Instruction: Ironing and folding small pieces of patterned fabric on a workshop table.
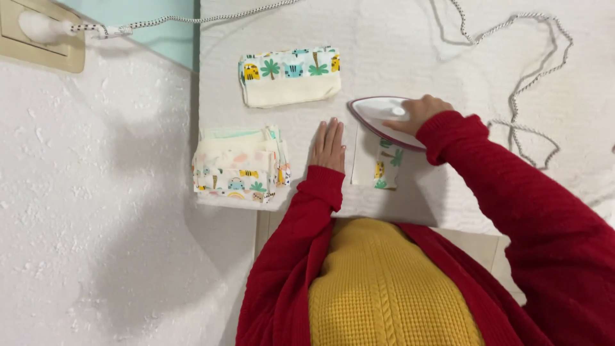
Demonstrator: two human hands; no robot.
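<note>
- The iron (pixel 384 118) sits on a small printed cloth (pixel 387 168) on the white table (pixel 397 45), near the front edge and close to the person's body.
- The right hand (pixel 418 112) is on top of the iron, and its fingers are curled shut around the handle, likely to steer it.
- The left hand (pixel 328 145) lies flat on the table just beside the cloth, fingers open and straight, holding nothing. It seems to rest there to keep clear of the hot iron.
- A folded cloth (pixel 289 75) with tigers and palm trees lies farther back, well apart from the iron.
- A stack of folded cloths (pixel 238 168) sits at the left edge of the table, near the left hand. It hangs a little over the corner.
- The speckled cord (pixel 532 96) loops across the right side of the table, behind the right arm.
- Another part of the cord runs to a wall plug (pixel 38 29) at the far left.
- There is bare table behind the iron and to its right.
</note>
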